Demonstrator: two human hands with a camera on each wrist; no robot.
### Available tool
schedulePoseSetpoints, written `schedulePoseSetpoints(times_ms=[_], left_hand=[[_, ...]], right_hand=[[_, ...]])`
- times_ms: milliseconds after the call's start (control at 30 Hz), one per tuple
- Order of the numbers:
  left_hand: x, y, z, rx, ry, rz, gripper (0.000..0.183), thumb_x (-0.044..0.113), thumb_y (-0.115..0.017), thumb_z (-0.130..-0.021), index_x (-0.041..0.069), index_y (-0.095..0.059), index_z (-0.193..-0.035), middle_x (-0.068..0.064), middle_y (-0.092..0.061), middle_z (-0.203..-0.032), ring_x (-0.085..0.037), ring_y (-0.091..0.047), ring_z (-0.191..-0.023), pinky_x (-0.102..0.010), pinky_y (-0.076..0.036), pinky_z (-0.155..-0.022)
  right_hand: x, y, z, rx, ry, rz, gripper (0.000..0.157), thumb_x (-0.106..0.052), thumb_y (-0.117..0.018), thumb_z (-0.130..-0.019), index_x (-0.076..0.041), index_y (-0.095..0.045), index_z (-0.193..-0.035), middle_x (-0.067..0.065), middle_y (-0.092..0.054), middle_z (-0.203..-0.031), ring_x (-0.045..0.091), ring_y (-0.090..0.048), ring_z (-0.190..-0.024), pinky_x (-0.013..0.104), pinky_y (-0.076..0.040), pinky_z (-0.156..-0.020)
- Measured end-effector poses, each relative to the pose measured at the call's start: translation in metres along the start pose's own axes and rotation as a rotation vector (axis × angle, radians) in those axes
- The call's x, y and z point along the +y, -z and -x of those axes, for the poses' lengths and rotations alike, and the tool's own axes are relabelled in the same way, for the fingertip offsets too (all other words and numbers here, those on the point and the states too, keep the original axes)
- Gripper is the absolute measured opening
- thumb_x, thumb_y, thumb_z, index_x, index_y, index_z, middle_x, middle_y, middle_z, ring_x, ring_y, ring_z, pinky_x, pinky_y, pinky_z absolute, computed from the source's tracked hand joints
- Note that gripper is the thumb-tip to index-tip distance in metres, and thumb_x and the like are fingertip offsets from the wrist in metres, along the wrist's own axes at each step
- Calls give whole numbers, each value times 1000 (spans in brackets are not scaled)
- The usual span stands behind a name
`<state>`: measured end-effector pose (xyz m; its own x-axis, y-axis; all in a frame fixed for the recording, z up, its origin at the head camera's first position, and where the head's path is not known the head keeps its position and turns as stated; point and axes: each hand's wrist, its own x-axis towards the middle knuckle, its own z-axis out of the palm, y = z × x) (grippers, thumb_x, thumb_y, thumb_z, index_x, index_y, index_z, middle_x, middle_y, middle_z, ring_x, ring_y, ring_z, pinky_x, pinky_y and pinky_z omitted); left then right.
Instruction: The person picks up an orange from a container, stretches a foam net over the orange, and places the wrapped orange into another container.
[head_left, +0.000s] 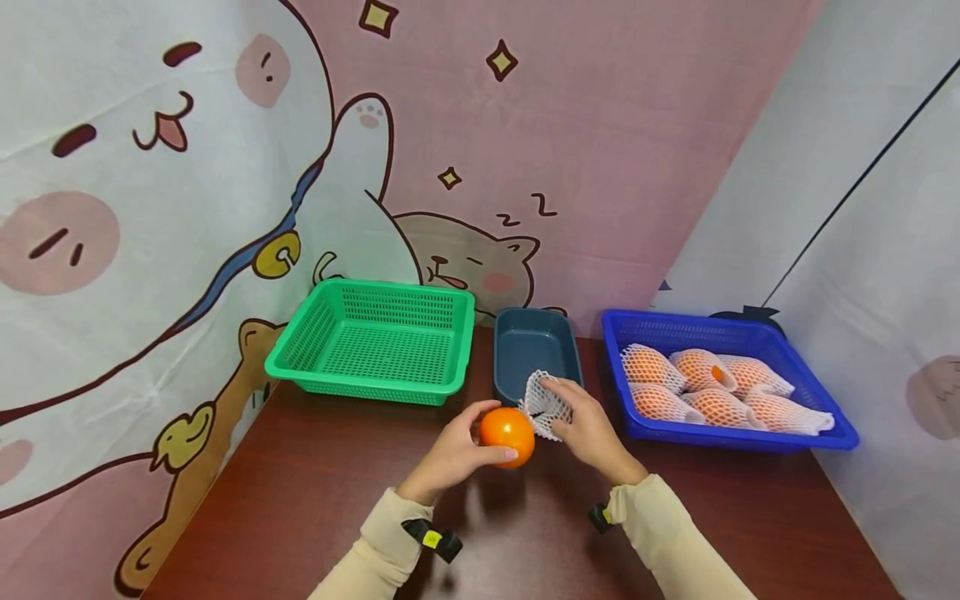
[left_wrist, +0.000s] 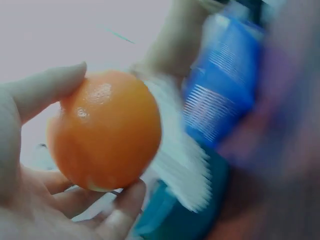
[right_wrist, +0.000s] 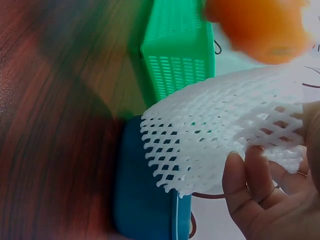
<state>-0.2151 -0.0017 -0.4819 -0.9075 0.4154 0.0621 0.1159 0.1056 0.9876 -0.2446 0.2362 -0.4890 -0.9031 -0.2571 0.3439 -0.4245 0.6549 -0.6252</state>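
My left hand (head_left: 459,454) grips a bare orange (head_left: 507,437), its thumb on one side and fingers on the other. The shiny peel fills the middle of the left wrist view. Just right of it, my right hand (head_left: 588,425) pinches a white foam net sleeve (right_wrist: 210,135). The sleeve hangs loose, with its open end spread, and no fruit shows inside it. Both hands are above the table in front of a small dark blue tray (head_left: 534,350), and the sleeve overlaps the tray's near edge in the head view.
A green basket (head_left: 375,389) stands at the back left with nothing in it. At the right, a blue basket (head_left: 738,437) holds several oranges (head_left: 652,367) in white foam nets. The brown table (head_left: 300,500) meets a cartoon-print cloth (head_left: 600,125) behind.
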Motion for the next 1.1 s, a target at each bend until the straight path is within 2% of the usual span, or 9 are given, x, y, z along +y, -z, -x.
schedulePoseSetpoints(times_ms=[100,200,367,600,700,833,933,1000,1100], left_hand=[[22,7,1,-11,-47,201,65,8,-76,-80,7,-45,-138,-14,-52,-126,-28,-61,-101,-35,-51,-86],[36,6,-1,-25,-101,276,66,3,-75,-81,8,-44,-139,-13,-47,-132,-29,-58,-108,-36,-49,-92],[37,-9,-9,44,-123,130,72,11,-79,-80,9,-42,-142,-11,-51,-126,-28,-57,-105,-38,-50,-89],[23,-19,-11,233,-15,-112,108,32,-88,-70,11,-23,-154,-8,-55,-120,-25,-50,-109,-46,-45,-90],[20,-16,-11,222,25,-113,109,31,-88,-70,5,-23,-153,-13,-53,-124,-27,-53,-108,-47,-46,-93],[12,-10,-12,188,43,-151,87,31,-87,-69,1,-47,-140,-14,-52,-121,-27,-53,-104,-43,-46,-89],[6,-8,-12,206,48,-185,72,34,-88,-66,7,-61,-127,-10,-51,-117,-26,-46,-106,-43,-41,-86],[3,-7,-11,213,45,-150,69,32,-88,-66,8,-61,-125,-10,-47,-122,-26,-44,-109,-44,-40,-87],[-3,-9,-11,166,49,40,69,23,-85,-72,7,-50,-129,-13,-44,-128,-28,-48,-110,-41,-44,-90]], right_hand=[[-1,-2,-1,-5,2,-2,65,10,-70,-72,-7,-59,-133,14,-55,-135,34,-55,-118,53,-44,-96],[-4,-5,-1,-6,17,6,63,7,-73,-75,-9,-59,-134,11,-55,-134,32,-55,-118,51,-43,-97],[-10,-12,0,27,119,17,60,-4,-82,-77,-9,-60,-132,5,-57,-132,25,-56,-118,47,-41,-101],[-16,-13,-1,99,221,-7,59,6,-80,-74,-9,-62,-128,4,-59,-128,24,-57,-116,47,-44,-99],[-16,-12,1,94,225,-80,56,11,-75,-77,-9,-63,-128,4,-60,-127,25,-57,-115,46,-45,-97],[-26,-9,5,71,249,-212,49,14,-66,-82,-4,-63,-127,8,-62,-125,27,-56,-115,35,-42,-102],[-43,-4,8,75,245,-292,43,18,-62,-83,2,-63,-124,15,-63,-122,31,-58,-112,27,-41,-101],[-54,1,9,87,228,-332,42,20,-60,-82,7,-61,-123,22,-62,-120,35,-59,-107,26,-45,-96],[-55,-1,9,115,211,-363,47,21,-61,-81,8,-57,-127,23,-63,-117,31,-62,-92,23,-52,-80]])
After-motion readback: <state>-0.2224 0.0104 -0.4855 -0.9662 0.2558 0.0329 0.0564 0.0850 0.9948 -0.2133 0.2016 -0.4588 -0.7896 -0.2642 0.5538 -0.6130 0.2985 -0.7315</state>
